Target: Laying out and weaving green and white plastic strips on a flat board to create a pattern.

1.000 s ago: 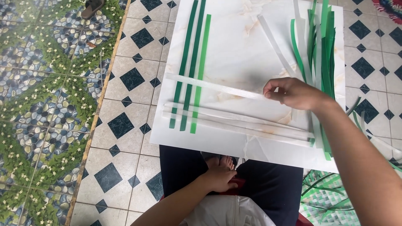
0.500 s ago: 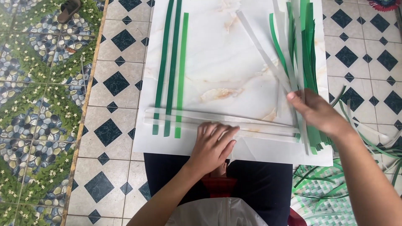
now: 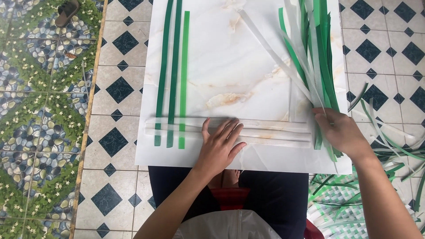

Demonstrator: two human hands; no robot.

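A marble-patterned board (image 3: 230, 71) lies on the tiled floor in front of my lap. Three green strips (image 3: 173, 66) run lengthwise down its left side, crossed near the front by pale translucent strips (image 3: 274, 129) woven through them. My left hand (image 3: 220, 144) lies flat, fingers spread, on those pale strips near the middle. My right hand (image 3: 341, 132) rests at the board's right edge, fingers on the lower ends of a loose bundle of green and pale strips (image 3: 316, 57).
Patterned floor tiles (image 3: 117, 88) surround the board, with a pebble-mosaic band (image 3: 40, 110) on the left and a sandal (image 3: 67, 11) at the top left. Loose green strips and a woven green-and-white mat (image 3: 341, 208) lie at the lower right.
My left hand came up from my lap and now presses flat on the pale cross strips. My right hand slid right and toward me, to the foot of the strip bundle.
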